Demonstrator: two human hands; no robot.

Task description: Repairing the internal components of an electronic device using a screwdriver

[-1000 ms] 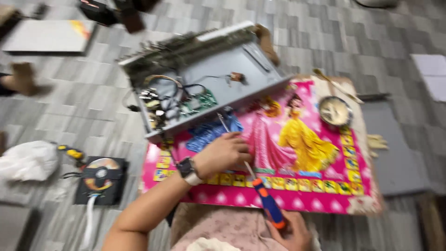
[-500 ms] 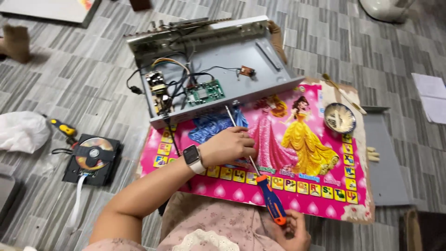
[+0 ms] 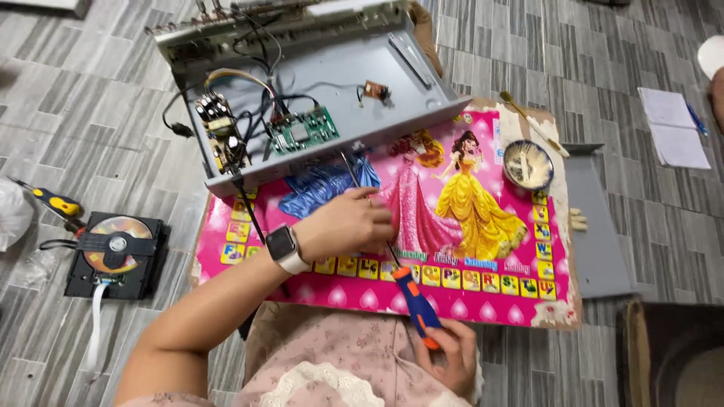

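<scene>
Right hand (image 3: 446,353) near edge, centre-right, closed round blue-and-orange handle of screwdriver (image 3: 413,300). Shaft runs far-left under left hand (image 3: 348,224), tip approx at near wall of open grey metal chassis (image 3: 422,83). Left hand w/ smartwatch (image 3: 282,247) on wrist lies palm-down on pink picture mat (image 3: 483,301), fingers curled loosely over shaft; can't tell if actually pinching it.

Chassis at far centre, partly on mat's far edge. Inside: green circuit board (image 3: 303,130) near-left, brown power board (image 3: 215,124) just left of it, black wires betw. them.

Left of mat on tiled floor: black disc drive (image 3: 115,249) w/ 1 disc on top, yellow-handled tool (image 3: 54,202) just beyond it. On mat's far-right corner: small round dish (image 3: 528,164). Right of mat: grey metal cover (image 3: 596,226); further right, white notepad (image 3: 673,128).
</scene>
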